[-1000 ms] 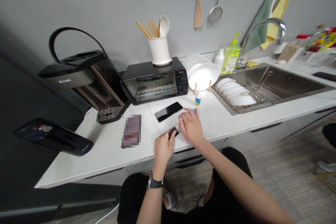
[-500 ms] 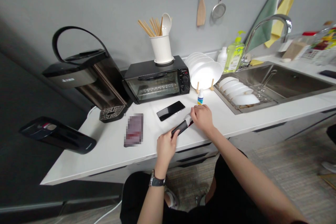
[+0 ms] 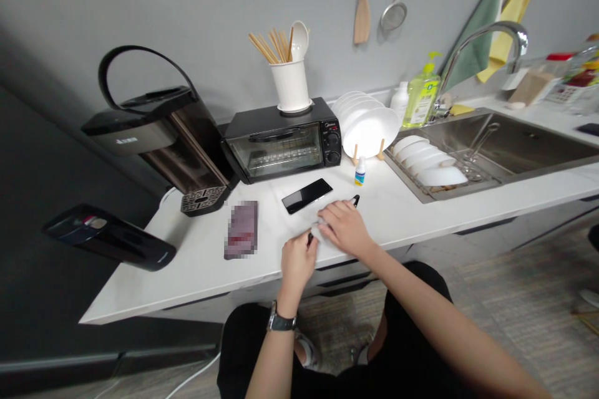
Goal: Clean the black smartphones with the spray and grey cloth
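Note:
My left hand (image 3: 298, 259) is closed round the near end of a slim, long black object (image 3: 356, 201), low over the counter's front part. Its far tip sticks out beyond my right hand (image 3: 345, 224); the middle is covered, and its kind is unclear. My right hand lies over it with bent fingers, pressing a thin white tissue-like piece (image 3: 320, 225) against it. Just behind my hands, a black smartphone (image 3: 307, 196) lies flat on the counter. A small white bottle (image 3: 360, 171) with a blue and yellow label stands upright beyond my right hand.
A blurred-out purple item (image 3: 242, 230) lies at left on the white counter (image 3: 187, 274). Behind stand a drinks machine (image 3: 163, 143), a toaster oven (image 3: 283, 143) and white plates (image 3: 369, 131) in a rack. A dark bottle (image 3: 112, 237) lies near the left edge; a sink (image 3: 515, 143) is at right.
My right hand has slid left along the black object, closer to my left hand, bringing the white piece with it. The object's far tip now shows past my fingers.

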Available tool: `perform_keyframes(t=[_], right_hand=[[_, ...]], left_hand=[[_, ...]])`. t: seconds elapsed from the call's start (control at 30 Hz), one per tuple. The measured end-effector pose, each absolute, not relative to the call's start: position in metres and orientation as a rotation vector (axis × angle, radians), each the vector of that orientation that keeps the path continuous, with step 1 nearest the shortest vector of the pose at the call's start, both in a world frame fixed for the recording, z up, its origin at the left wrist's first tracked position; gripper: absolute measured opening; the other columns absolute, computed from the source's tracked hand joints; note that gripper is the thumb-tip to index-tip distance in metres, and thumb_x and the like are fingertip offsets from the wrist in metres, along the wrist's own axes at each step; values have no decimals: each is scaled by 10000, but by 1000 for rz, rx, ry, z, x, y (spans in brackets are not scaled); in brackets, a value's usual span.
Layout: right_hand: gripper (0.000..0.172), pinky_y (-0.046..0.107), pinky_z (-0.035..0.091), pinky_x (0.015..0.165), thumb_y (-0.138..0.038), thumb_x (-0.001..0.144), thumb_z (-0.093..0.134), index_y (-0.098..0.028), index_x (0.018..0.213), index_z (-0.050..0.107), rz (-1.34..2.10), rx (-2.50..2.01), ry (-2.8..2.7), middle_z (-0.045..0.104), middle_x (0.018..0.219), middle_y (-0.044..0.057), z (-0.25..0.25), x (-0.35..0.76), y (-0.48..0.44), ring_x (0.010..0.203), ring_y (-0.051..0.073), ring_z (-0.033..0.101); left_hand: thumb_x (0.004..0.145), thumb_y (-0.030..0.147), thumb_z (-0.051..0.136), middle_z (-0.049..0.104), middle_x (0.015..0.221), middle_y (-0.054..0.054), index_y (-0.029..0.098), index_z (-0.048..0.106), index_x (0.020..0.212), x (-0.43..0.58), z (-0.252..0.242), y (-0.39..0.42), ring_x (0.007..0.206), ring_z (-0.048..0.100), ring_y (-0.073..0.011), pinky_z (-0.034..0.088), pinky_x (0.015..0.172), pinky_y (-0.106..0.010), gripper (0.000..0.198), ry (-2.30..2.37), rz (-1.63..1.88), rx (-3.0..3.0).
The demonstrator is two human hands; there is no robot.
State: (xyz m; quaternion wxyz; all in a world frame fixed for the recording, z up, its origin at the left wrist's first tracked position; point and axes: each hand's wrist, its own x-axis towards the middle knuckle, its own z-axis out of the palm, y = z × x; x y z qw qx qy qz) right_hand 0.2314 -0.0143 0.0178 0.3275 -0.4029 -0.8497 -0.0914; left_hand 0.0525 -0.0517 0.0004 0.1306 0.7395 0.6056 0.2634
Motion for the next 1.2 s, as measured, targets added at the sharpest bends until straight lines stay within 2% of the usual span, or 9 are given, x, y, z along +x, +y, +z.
perform_keyframes(t=[0.17, 0.4, 0.5, 0.6, 0.73, 0.83, 0.93, 1.07, 1.2], right_hand=[[377, 432, 398, 982, -238, 1071, 387, -194, 825, 669, -216, -1445, -1957, 678, 844, 76, 27, 258, 6, 887, 245, 586], [362, 588, 90, 1268, -216, 1058, 395, -195, 1365, 587, 47, -1192, -1946, 659, 1335, 100, 21, 179, -45, 1409, 274, 445], [387, 527, 106, 1281, -252, 1061, 424, -207, 1427, 540, 79, -968, -2107, 663, 1349, 85, 17, 165, -61, 1353, 243, 493], [379, 469, 281, 1195, -294, 1064, 448, -191, 1411, 557, -19, -851, -2258, 690, 1267, 88, 17, 181, -54, 1190, 243, 560], [296, 434, 408, 982, -357, 1063, 455, -180, 1144, 678, -168, -1011, -2277, 694, 992, 86, 21, 230, -16, 975, 258, 566], [344, 401, 427, 917, -285, 1078, 370, -188, 933, 667, -179, -1272, -2130, 659, 883, 77, 25, 261, 11, 885, 246, 559], [344, 420, 406, 1031, -229, 1071, 338, -194, 931, 650, -153, -1375, -1975, 664, 925, 80, 27, 264, 14, 944, 245, 577], [291, 528, 201, 1240, -196, 1057, 359, -199, 1064, 650, -49, -1247, -1926, 692, 1101, 90, 20, 219, -25, 1268, 261, 536], [268, 537, 140, 1267, -237, 1057, 416, -217, 1228, 622, 41, -1011, -2083, 706, 1194, 76, 15, 175, -62, 1300, 247, 526]], left_hand=[[1036, 389, 539, 816, 956, -93, 240, 768, 1196, 57, 5, -53, 793, 748, -221, 460, 681, -265, 316, 1705, 902, 2088], [988, 195, 497, 783, 876, -123, 154, 761, 1009, 50, -9, -49, 777, 729, -244, 491, 699, -313, 269, 1826, 754, 2159], [940, 134, 510, 773, 982, -139, 127, 736, 1043, 47, -18, -47, 871, 722, -259, 520, 774, -343, 249, 1889, 706, 2203], [897, 112, 548, 769, 1065, -157, 117, 729, 1092, 47, -18, -47, 948, 722, -280, 519, 825, -345, 267, 1869, 695, 2227], [971, 207, 530, 781, 860, -136, 145, 768, 969, 52, -5, -51, 795, 730, -258, 481, 715, -311, 246, 1835, 685, 2165], [1037, 374, 508, 796, 872, -103, 194, 772, 1108, 55, 2, -53, 740, 726, -219, 447, 664, -274, 327, 1766, 820, 2103], [1039, 407, 512, 802, 889, -107, 203, 769, 1158, 57, 4, -54, 735, 727, -217, 441, 659, -271, 349, 1750, 859, 2089], [1014, 279, 502, 796, 896, -98, 200, 763, 1094, 54, -1, -52, 763, 724, -222, 463, 682, -273, 285, 1756, 813, 2136], [885, 117, 529, 769, 871, -123, 138, 745, 954, 47, -10, -49, 773, 715, -250, 490, 702, -306, 227, 1823, 670, 2255]])
